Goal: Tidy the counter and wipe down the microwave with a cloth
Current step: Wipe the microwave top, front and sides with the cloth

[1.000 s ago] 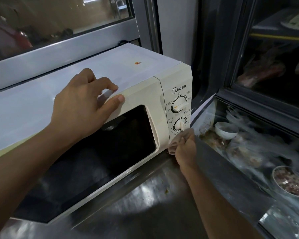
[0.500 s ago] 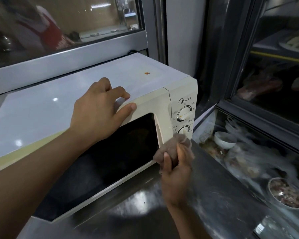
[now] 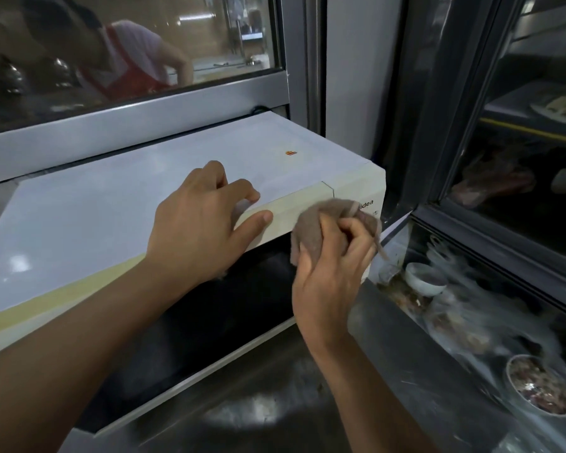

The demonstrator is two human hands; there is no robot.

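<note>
A cream microwave [image 3: 118,204] with a dark glass door stands on the steel counter [image 3: 275,410]. My left hand [image 3: 200,227] rests on its top front edge, fingers on the top and thumb against the front face. My right hand [image 3: 332,266] grips a bunched brown cloth [image 3: 314,223] and holds it against the upper part of the control panel, just under the brand lettering. The hand and cloth hide both dials. A small orange mark [image 3: 291,153] sits on the microwave's top.
A glass-topped chiller to the right holds a white bowl [image 3: 425,277], a bowl of chopped meat [image 3: 541,389] and wrapped food. A window with a metal frame [image 3: 134,122] runs behind the microwave; a person shows in the glass. A dark glass-door fridge [image 3: 517,178] stands at right.
My right hand has carried the cloth from the lower dial across the door edge and up to the top of the control panel. My left hand has stayed on the microwave's top edge.
</note>
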